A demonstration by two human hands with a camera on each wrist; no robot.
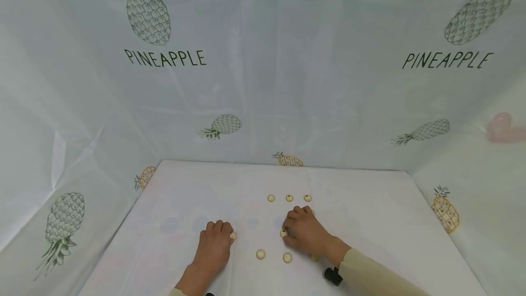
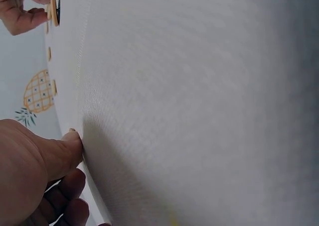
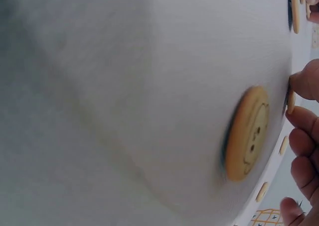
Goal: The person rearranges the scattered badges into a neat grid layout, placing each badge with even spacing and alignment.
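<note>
Small round wooden discs with drawn faces lie on the white table. My right hand (image 1: 307, 231) pinches one wooden disc (image 1: 283, 233) near the middle; the right wrist view shows that disc (image 3: 291, 100) edge-on between thumb and forefinger, against the tabletop. To the left, my left hand (image 1: 214, 243) holds another disc (image 1: 233, 236) at its fingertips, also on the table. In the left wrist view the left thumb (image 2: 62, 154) hides most of that disc. A nearer disc (image 3: 247, 134), with an animal face, lies under the right wrist.
Three discs, including a middle one (image 1: 289, 198), form a row at the back. Two more discs (image 1: 260, 254) (image 1: 287, 257) lie in front, and another (image 1: 314, 257) is partly covered by the right wrist. Pineapple-print cloth (image 1: 263, 81) walls the table (image 1: 370, 204) at back and sides.
</note>
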